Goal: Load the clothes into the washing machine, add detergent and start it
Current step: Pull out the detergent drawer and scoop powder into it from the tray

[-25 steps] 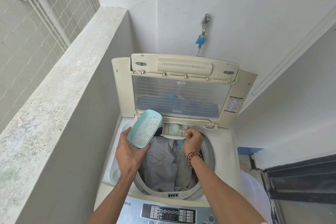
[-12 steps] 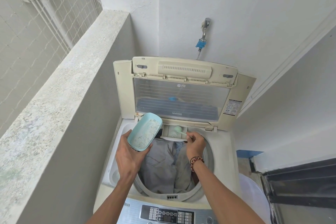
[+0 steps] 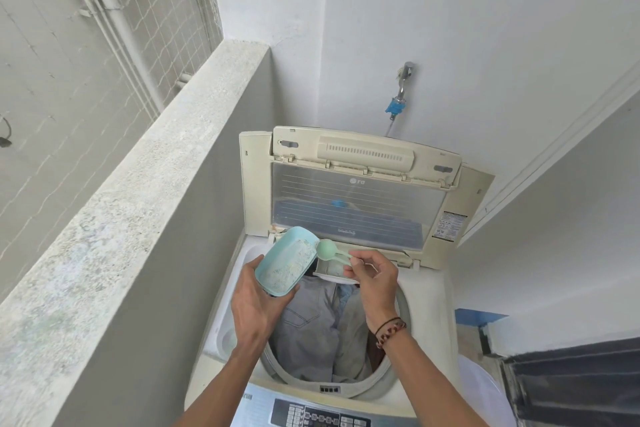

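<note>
We judge loading done — grey clothes (image 3: 311, 333) fill the cream top-loading washing machine (image 3: 426, 322) — and detergent underway: left hand (image 3: 256, 302) grips the pale-blue plastic tub (image 3: 285, 262), right hand (image 3: 374, 274) pinches the mint-green scoop (image 3: 327, 250); starting remains.

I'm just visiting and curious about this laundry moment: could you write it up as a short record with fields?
left hand: left hand holds a tilted light blue detergent tub
right hand: right hand pinches the handle of a pale green scoop, bowl at the tub's rim
machine: washing machine, lid raised
drum: grey clothes inside
drawer: detergent drawer pulled out under the scoop
controls: control panel untouched
</note>
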